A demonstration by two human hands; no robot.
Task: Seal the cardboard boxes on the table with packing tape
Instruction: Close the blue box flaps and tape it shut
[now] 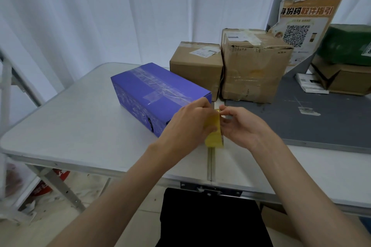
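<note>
1. Purple box [160,94] lies on the left half of the tabletop [70,126], set at an angle, with clear tape already running along its top seam and a short patch across it. Its near right corner sits just behind the hands.
2. Left hand [188,124] has its fingers curled round the yellow tape roll [214,134], holding it on edge above the tabletop's centre seam, just in front of the purple box.
3. Right hand [241,126] pinches at the roll's top edge with curled fingertips; it seems to be picking for the loose end, though the end itself is too small to make out.
4. Judging by this, the step in hand is freeing a tape end, not yet laying any tape.
5. Next, the end has to be lifted cleanly and drawn out straight before it goes onto a box; a torn or folded end would cost time.
6. Behind and to the right stand a small brown box [196,66] and a larger, dented one [255,66], touching side by side, both with old tape. Which box gets the next strip I cannot tell.
</note>
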